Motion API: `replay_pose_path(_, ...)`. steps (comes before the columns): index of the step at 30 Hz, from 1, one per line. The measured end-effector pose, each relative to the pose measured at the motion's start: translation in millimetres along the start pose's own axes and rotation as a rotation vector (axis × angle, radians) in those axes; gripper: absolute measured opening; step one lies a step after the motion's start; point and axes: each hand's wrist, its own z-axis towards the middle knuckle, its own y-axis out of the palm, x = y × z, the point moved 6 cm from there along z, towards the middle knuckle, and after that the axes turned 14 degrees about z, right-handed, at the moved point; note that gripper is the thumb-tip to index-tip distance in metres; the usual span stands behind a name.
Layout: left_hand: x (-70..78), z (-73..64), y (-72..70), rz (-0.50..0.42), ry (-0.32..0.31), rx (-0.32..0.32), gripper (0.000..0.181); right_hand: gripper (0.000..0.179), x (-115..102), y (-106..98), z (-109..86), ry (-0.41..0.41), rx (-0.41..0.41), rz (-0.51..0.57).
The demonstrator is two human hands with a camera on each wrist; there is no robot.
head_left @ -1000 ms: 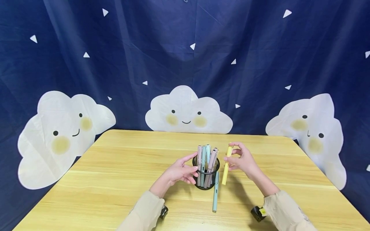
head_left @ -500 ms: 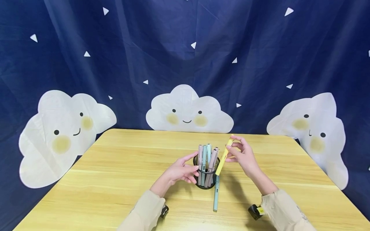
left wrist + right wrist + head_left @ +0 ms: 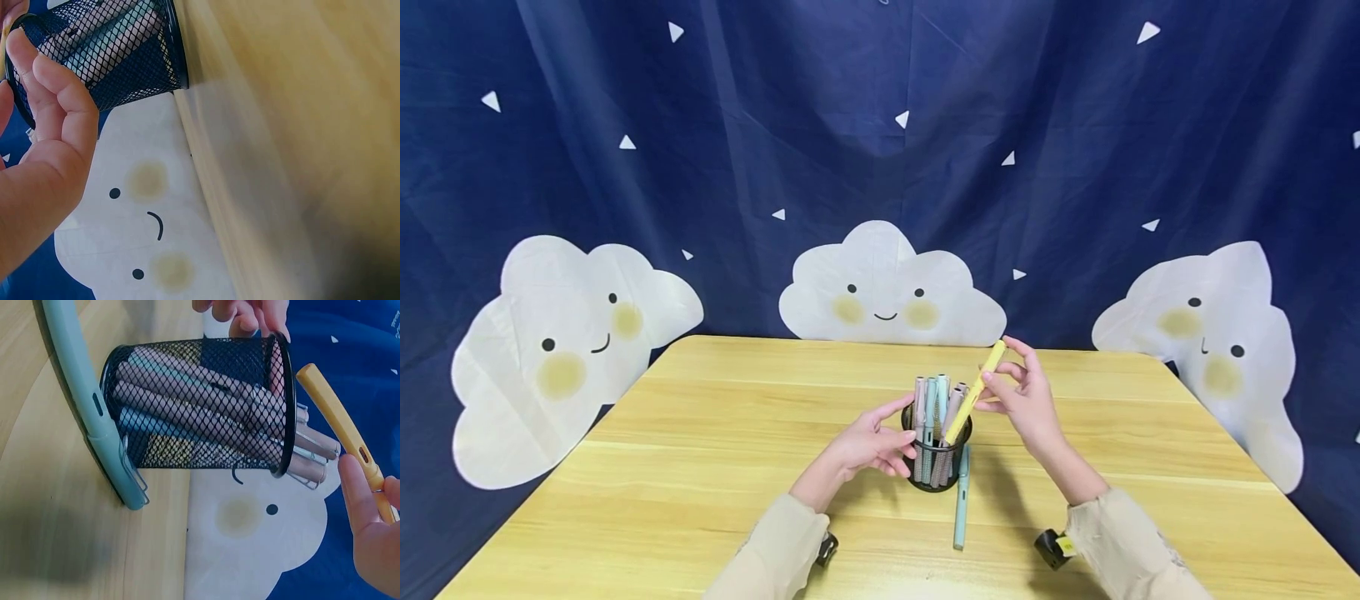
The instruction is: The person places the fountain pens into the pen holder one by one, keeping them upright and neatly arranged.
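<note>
My right hand (image 3: 1026, 404) pinches a yellow pen (image 3: 976, 390) between thumb and fingers. The pen slants down to the left, its lower end overlapping the rim of a black mesh pen holder (image 3: 934, 485) in the head view. In the right wrist view, the yellow pen (image 3: 337, 415) shows beyond the holder's mouth, apart from the rim. Several mauve and blue-green pens (image 3: 206, 403) stand in the holder. My left hand (image 3: 868, 446) is at the holder's left side, with index finger and thumb spread at the rim and the other fingers loosely bent.
A teal pen (image 3: 962, 504) lies on the wooden table (image 3: 700, 467), close to the holder's near right side. Behind the table hangs a dark blue curtain (image 3: 850, 158) with white clouds. Black wrist cameras (image 3: 1052, 550) sit beneath the sleeves.
My right hand has raised the yellow pen and brought it left, tilting it so its lower end goes from beside the pen holder to over its rim. The left hand stays at the holder.
</note>
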Motion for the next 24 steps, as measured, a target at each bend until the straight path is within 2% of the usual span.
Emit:
replay_pose_path(5, 0.2, -0.3, 0.0, -0.002, 0.0, 0.005, 0.066, 0.049, 6, 2, 1.2, -0.1, -0.033, 0.049)
replay_pose_path(8, 0.5, -0.4, 0.2, 0.001, 0.0, 0.003, 0.067, 0.052, 34, -16, 13.8, -0.165, -0.112, 0.108)
replay_pose_path(10, 0.6, -0.3, 0.4, 0.005, 0.003, -0.001, 0.068, 0.056, 60, -36, 25.5, -0.21, -0.153, 0.099)
replay_pose_path(12, 0.3, -0.2, 0.4, 0.008, 0.004, 0.001, 0.067, 0.059, 88, -57, 38.4, -0.231, -0.156, 0.08)
replay_pose_path(15, 0.3, -0.3, 0.5, 0.007, 0.006, 0.003, 0.067, 0.064, 106, -70, 46.4, -0.251, -0.129, 0.003)
replay_pose_path(17, 0.3, -0.5, 0.4, 0.006, 0.006, 0.006, 0.067, 0.058, 78, -46, 31.7, -0.248, -0.142, 0.04)
replay_pose_path(18, 0.5, -0.6, 0.4, 0.006, 0.007, 0.006, 0.067, 0.055, 77, -43, 29.9, -0.257, -0.159, 0.06)
replay_pose_path(20, 0.4, -0.6, 0.3, 0.007, 0.007, 0.007, 0.067, 0.049, 55, -24, 19.4, -0.295, -0.197, 0.06)
replay_pose_path(22, 0.4, -0.7, 0.1, 0.011, 0.006, 0.01, 0.067, 0.043, 30, -1, 6.2, -0.303, -0.182, 0.032)
replay_pose_path(24, 0.2, -0.8, 0.0, 0.015, 0.004, 0.012, 0.067, 0.042, 33, -1, 7.6, -0.312, -0.147, -0.051)
